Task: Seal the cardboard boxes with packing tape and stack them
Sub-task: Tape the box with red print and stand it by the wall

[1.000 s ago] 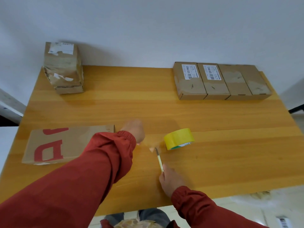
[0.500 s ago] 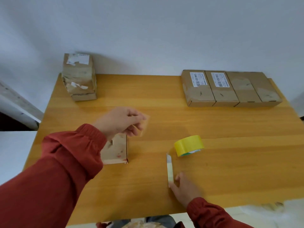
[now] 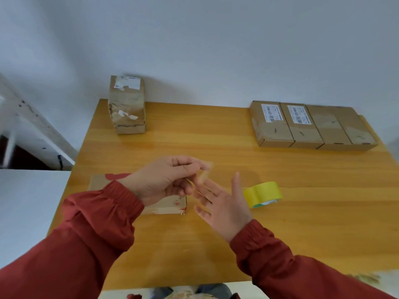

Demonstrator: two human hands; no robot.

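Left hand [image 3: 164, 180] pinches what seems a tape strip [image 3: 204, 177]; right hand [image 3: 224, 203] lies open alongside. The box [image 3: 170, 207] sits under the left hand, nearer it.

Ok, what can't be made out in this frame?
- Head view: the tape strip pinched by the left hand is motion-blurred, so its length and edges are unclear.
- Head view: the flat box is mostly hidden under that hand and its sleeve, so I cannot tell whether it is sealed.
- Head view: the print on the labels of the far-right boxes is too small to read.
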